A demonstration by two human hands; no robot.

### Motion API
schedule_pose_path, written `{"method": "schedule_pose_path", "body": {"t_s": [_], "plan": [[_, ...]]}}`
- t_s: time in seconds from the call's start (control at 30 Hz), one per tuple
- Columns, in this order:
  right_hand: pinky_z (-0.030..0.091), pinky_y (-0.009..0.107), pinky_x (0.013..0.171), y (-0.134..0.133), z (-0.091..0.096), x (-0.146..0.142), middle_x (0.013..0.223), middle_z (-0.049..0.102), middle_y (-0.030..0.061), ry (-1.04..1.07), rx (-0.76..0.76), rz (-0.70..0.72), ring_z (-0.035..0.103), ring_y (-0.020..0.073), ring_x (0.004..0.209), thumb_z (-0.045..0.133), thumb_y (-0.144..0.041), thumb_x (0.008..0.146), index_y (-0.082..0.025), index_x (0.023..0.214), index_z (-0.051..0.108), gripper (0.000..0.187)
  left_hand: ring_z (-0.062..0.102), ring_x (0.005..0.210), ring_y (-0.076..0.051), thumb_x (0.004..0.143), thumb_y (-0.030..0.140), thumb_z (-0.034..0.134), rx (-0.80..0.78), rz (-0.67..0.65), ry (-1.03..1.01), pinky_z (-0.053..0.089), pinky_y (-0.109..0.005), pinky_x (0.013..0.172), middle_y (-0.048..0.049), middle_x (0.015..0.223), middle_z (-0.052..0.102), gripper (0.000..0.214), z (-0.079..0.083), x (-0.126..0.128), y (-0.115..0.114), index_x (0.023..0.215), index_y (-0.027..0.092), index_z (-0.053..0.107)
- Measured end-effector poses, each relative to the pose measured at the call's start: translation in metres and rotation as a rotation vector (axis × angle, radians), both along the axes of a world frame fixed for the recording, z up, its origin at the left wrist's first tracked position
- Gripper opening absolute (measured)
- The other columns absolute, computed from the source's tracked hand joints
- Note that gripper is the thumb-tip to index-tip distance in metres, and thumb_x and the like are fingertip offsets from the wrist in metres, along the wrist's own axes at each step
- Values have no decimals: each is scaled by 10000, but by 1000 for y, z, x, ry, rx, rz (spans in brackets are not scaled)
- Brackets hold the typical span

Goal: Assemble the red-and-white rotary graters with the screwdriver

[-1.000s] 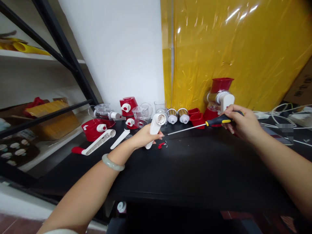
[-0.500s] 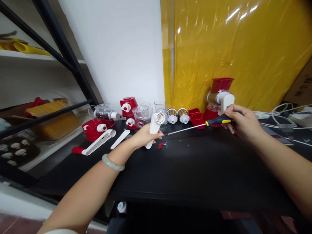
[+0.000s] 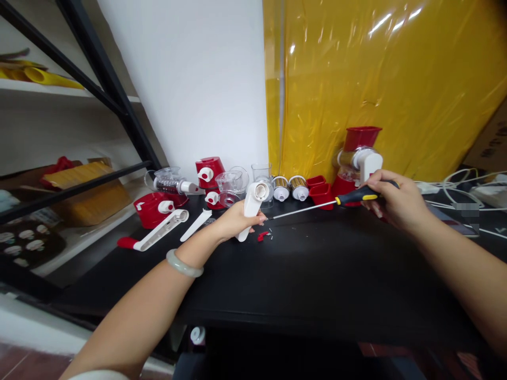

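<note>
Arguably risky — left hand (image 3: 233,224) grips the white handle (image 3: 251,207), right hand (image 3: 394,203) clasps the screwdriver (image 3: 317,207); a slipped tip could jab the left hand.

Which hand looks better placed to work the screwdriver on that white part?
Right. The right hand grips the screwdriver, its tip near the white part that the left hand holds.
</note>
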State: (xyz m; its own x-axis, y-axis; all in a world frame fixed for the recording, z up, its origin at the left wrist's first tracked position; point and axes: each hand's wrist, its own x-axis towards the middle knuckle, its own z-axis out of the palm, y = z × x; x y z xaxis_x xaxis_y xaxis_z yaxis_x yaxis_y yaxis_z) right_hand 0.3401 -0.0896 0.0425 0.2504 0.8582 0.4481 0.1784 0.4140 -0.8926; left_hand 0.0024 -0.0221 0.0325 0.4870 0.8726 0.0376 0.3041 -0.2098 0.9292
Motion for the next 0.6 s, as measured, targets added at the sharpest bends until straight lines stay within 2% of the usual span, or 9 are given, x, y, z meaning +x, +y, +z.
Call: {"method": "schedule_pose_path", "body": {"t_s": [0.27,0.6], "plan": [[255,202,271,-4,4,-4,407,516,-28,7,10,-8,374,101,251,655,-332,722,-206,640,510,209,574,690,-113,716,223,725,-16,-2,-10,496,-236,556,-26,823,625,202,0,0,0,841,138,592],[262,206,272,2,0,1,425,532,-30,24,21,6,383,106,253,646,-308,747,-207,663,521,182,559,668,-106,710,221,727,-9,3,-14,489,-231,545,-22,798,614,194,0,1,-1,818,130,595]]}}
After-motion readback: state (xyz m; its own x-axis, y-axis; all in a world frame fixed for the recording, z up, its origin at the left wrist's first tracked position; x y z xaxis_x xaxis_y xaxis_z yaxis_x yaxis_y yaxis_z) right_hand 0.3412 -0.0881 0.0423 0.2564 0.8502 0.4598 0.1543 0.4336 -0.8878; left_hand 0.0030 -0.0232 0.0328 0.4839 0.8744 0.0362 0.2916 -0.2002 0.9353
